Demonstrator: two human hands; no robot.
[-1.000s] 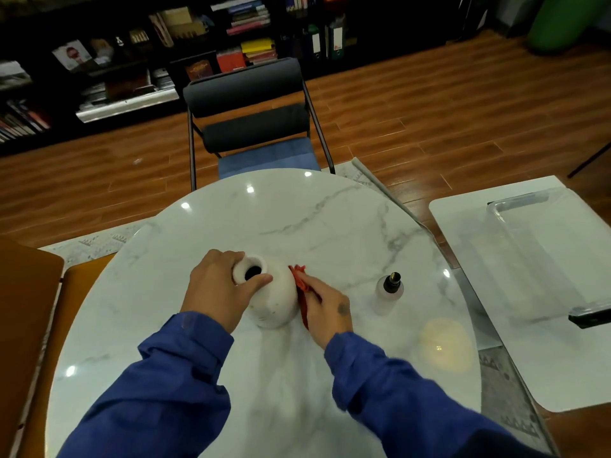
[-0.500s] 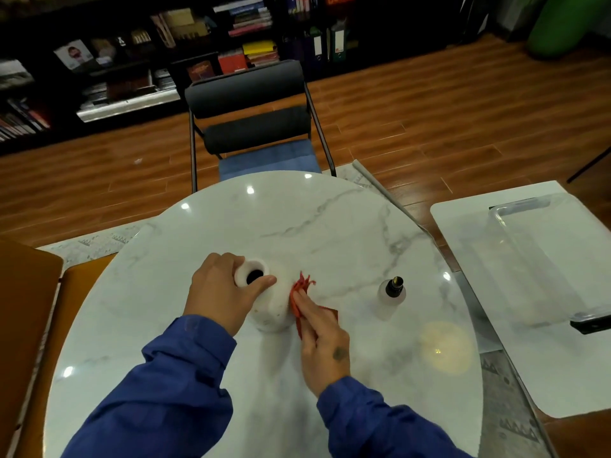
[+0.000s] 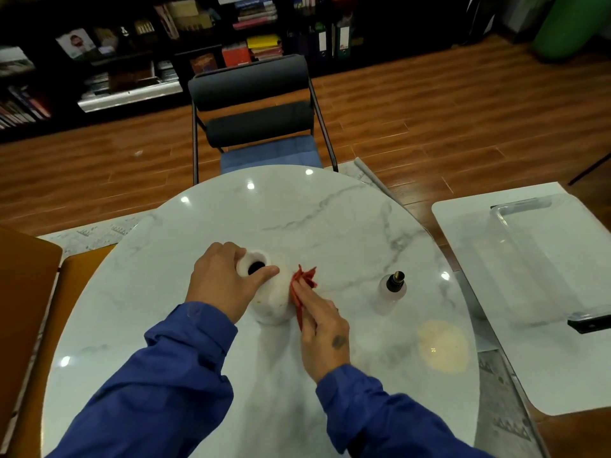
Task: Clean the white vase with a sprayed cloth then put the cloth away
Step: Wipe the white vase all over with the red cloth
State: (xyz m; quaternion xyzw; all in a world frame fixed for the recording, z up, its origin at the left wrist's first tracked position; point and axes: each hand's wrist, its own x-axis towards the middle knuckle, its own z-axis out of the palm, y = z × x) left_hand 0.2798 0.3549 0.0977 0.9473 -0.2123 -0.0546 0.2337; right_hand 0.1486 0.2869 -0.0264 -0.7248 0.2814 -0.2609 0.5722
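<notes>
Head view, looking down. White vase (image 3: 274, 304) stands upright on round marble table (image 3: 297, 209), toward the near middle of the top. Left hand (image 3: 224, 285) grips the vase at its neck, fingers curled round the far-left side, thumb lying along the near edge of the mouth. Right hand (image 3: 322, 322) lies with fingers nearly straight over a red cloth (image 3: 303, 279), pressing it flat against the vase's right flank; thumb hidden. A bunched end of cloth sticks out past the fingertips. Both sleeves blue. Spray bottle (image 3: 391, 289), clear with a dark cap, stands to the right, apart from the vase. Black chair (image 3: 254, 104) at the table's far edge. Clear plastic tray (image 3: 545, 259) on a white side table (image 3: 489, 358), far right.
</notes>
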